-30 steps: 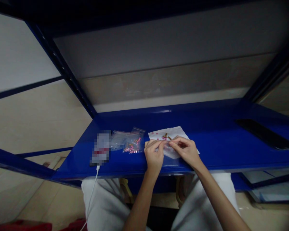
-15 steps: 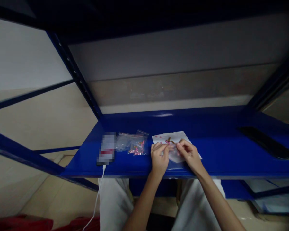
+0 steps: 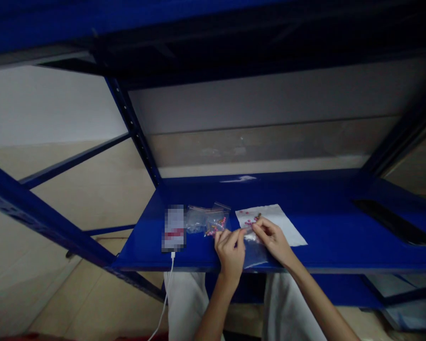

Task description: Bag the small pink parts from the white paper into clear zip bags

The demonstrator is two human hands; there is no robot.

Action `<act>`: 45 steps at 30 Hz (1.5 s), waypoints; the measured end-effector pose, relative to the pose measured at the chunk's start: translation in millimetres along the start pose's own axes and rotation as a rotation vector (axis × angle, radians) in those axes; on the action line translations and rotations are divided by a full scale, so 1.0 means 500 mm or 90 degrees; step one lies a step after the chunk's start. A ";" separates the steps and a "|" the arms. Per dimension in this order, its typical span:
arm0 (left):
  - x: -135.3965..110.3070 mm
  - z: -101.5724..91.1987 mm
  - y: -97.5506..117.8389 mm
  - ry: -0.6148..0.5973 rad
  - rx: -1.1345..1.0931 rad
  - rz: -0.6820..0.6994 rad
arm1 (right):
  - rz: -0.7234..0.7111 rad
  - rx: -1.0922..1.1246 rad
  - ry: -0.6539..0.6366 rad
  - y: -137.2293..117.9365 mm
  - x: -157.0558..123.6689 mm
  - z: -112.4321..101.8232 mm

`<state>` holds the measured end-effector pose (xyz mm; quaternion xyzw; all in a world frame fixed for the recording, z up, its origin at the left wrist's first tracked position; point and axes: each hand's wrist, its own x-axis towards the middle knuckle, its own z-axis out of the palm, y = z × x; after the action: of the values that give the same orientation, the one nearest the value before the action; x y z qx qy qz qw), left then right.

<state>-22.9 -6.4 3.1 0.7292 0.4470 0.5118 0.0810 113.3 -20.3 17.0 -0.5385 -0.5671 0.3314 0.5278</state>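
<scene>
Between my two hands hangs a clear plastic zip bag [image 3: 254,255], its top edge pinched by the fingers. My left hand [image 3: 230,251] is closed on the bag's left side, and my right hand [image 3: 274,240] pinches its upper right side. Whether anything is inside the bag is hard to make out. Just beyond them lies a sheet of white paper [image 3: 289,228], carrying small pink and gold pieces [image 3: 249,222] partly hidden behind my right fingers. Left of the paper, another clear zip bag [image 3: 218,219] contains pink and gold pieces.
Further left are a clear bag [image 3: 195,222] and a blurred-out phone [image 3: 173,229] with a white cable [image 3: 169,279]. A dark flat object [image 3: 390,221] lies on the right of the blue shelf [image 3: 326,199]. Blue posts [image 3: 142,142] frame the left side.
The view has shifted, so the shelf sits lower and further right. My hands have drawn the bag back off the paper toward the shelf's front edge.
</scene>
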 end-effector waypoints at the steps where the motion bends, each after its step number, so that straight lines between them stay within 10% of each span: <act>1: 0.008 -0.019 -0.011 0.008 0.010 -0.010 | -0.007 0.004 -0.012 -0.012 0.006 0.017; 12: 0.083 -0.159 -0.086 -0.087 0.040 -0.005 | 0.053 0.130 -0.067 -0.078 0.041 0.163; 28: 0.098 -0.146 -0.094 -0.105 0.070 0.003 | -0.022 0.041 -0.024 -0.060 0.049 0.154; 35: 0.106 -0.145 -0.159 -0.157 0.232 -0.017 | 0.064 0.015 0.154 -0.031 0.127 0.135; 45: 0.077 -0.132 -0.209 -0.268 0.206 -0.062 | 0.140 -0.220 0.035 -0.003 0.131 0.173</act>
<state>-133.5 61.0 -0.3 0.8007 0.5309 0.2662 0.0789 39.4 59.1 15.2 -0.6885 -0.5388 0.2702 0.4033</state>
